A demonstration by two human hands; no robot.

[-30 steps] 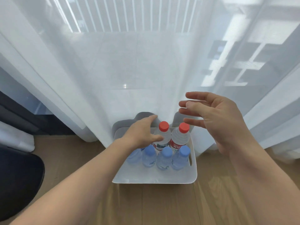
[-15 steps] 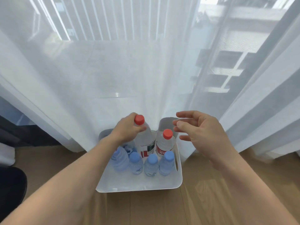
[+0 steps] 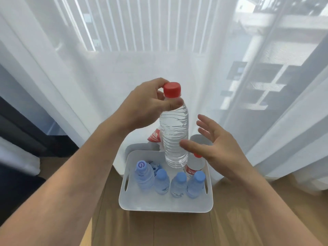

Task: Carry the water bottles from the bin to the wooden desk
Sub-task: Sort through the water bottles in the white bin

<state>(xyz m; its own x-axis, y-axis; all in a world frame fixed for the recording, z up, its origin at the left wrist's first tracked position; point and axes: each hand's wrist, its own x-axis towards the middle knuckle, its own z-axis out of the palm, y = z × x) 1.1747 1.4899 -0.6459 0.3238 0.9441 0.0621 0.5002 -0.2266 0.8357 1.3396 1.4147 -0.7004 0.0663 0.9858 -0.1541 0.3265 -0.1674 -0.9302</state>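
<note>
My left hand grips a clear red-capped water bottle by its neck and holds it upright in the air above the white bin. My right hand is open, fingers spread, just right of the bottle's lower half, thumb close to it. In the bin stand several small blue-capped bottles in a row, one of them leaning at the left. A second red-capped bottle stands at the bin's back right, partly hidden by my right hand. The wooden desk is out of view.
The bin sits on a wooden floor against sheer white curtains over a window. Dark furniture shows at the left edge.
My left hand has lifted the red-capped bottle out of the bin and up toward the camera. My right hand has come in beside its lower half.
</note>
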